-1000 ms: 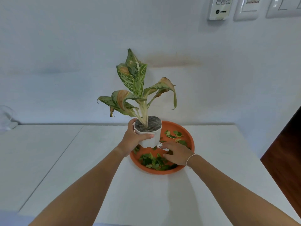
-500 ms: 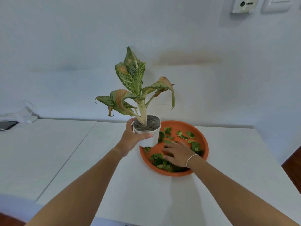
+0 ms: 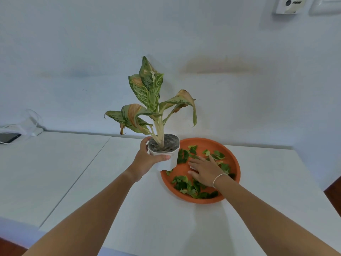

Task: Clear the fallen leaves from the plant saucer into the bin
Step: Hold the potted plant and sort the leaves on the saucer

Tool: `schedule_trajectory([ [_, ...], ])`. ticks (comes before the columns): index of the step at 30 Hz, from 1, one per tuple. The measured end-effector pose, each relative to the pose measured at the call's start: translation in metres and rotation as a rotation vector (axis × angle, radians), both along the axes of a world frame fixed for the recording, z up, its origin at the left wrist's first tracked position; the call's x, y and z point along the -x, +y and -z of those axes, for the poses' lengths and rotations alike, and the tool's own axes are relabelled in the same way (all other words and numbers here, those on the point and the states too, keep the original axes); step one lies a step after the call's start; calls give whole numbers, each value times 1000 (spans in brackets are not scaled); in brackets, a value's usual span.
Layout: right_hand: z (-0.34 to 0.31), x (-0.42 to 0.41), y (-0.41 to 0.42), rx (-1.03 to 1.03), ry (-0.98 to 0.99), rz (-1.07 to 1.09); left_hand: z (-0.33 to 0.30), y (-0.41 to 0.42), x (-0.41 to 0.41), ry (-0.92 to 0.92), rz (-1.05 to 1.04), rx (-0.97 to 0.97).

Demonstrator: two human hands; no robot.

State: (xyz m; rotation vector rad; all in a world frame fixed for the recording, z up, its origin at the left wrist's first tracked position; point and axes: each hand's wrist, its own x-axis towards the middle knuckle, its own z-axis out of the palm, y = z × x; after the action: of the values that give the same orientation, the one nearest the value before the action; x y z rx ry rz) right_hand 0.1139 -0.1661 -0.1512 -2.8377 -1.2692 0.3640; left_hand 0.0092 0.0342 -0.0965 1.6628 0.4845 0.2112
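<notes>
An orange round saucer (image 3: 234,159) lies on the white table and holds several loose green leaf pieces (image 3: 188,185). My left hand (image 3: 145,159) grips a small white pot (image 3: 167,161) with a speckled green plant (image 3: 151,100), held at the saucer's left rim, mostly over the table. My right hand (image 3: 204,170) rests flat inside the saucer, fingers spread over the leaves, holding nothing. No bin is in view.
The white table (image 3: 129,209) has a seam running to a second table top on the left. A dark phone (image 3: 9,138) and a white cable lie at the far left by the wall. The table's right edge drops to a brown floor.
My left hand has carried the pot leftward off the saucer's middle to its left rim. My right hand has stayed flat in the saucer. The view has shifted left.
</notes>
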Motion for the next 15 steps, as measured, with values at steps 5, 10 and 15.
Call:
schedule_trajectory([
  [5, 1, -19, -7, 50, -11, 188, 0, -1, 1, -3, 20, -10],
  [10, -3, -20, -16, -82, -18, 194, 5, -1, 1, 7, 19, 11],
  [15, -3, 1, -12, -68, 56, 90, 7, -6, 0, 17, 32, 9],
])
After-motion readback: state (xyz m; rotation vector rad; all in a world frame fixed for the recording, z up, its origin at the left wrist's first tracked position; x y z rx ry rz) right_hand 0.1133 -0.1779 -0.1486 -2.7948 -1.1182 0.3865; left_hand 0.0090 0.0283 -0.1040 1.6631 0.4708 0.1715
